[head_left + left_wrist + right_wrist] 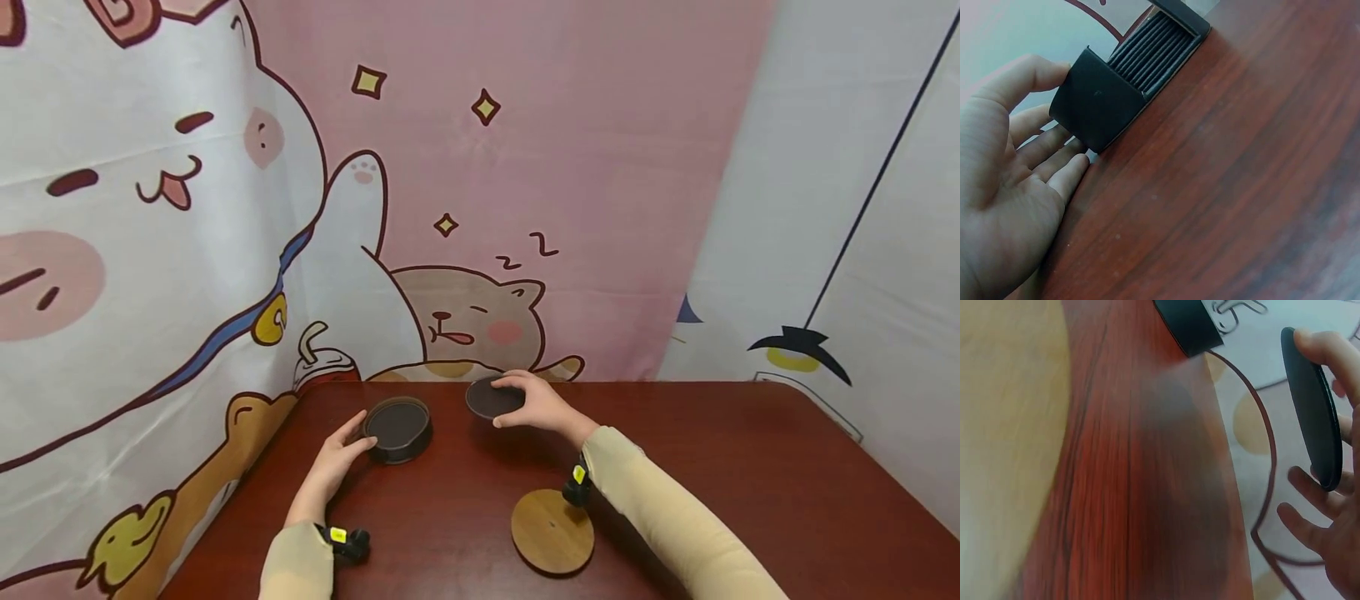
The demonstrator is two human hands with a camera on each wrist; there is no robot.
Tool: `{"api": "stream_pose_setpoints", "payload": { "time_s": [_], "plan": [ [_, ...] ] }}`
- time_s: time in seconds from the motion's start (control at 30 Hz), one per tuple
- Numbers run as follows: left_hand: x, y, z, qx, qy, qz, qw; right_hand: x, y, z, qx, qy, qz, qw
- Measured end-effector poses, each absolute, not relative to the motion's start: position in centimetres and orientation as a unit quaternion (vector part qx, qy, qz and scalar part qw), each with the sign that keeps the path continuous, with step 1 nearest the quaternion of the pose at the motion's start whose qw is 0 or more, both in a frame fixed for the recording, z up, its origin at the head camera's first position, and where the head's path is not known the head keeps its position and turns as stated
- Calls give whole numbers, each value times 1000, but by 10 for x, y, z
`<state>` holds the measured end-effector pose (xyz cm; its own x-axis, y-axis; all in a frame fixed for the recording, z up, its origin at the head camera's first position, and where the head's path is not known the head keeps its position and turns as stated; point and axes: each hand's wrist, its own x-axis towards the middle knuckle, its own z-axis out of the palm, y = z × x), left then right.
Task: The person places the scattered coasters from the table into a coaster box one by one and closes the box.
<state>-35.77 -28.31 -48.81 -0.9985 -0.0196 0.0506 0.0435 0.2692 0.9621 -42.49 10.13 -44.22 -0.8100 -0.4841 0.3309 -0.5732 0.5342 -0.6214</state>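
A round black coaster holder (399,432) stands on the table at centre left. My left hand (337,461) grips its left side between thumb and fingers. Through a gap in the holder's wall, the left wrist view shows several thin black coasters (1154,53) stacked inside. To the right, one round black coaster (486,400) is held above the table's far edge by my right hand (546,408). In the right wrist view this coaster (1312,412) appears tilted nearly edge-on, with the thumb at one edge and fingers at the other.
A round wooden disc (552,533) lies on the table below my right forearm. The reddish-brown table (750,467) ends at the back against a cartoon-printed curtain (600,208). Another printed curtain side (187,275) runs along the left.
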Motion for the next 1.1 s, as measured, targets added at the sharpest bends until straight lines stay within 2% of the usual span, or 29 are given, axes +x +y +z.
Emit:
{"api": "stream_pose_setpoints", "payload": {
  "time_s": [0.47,1.1],
  "plan": [
    [-358,-277,-495,-3,-790,-613,29,-417,29,-445,351,-873,338,7],
    [-360,-283,-490,-4,-791,-611,35,-423,-29,-446,366,-875,312,-50]
  ]
}}
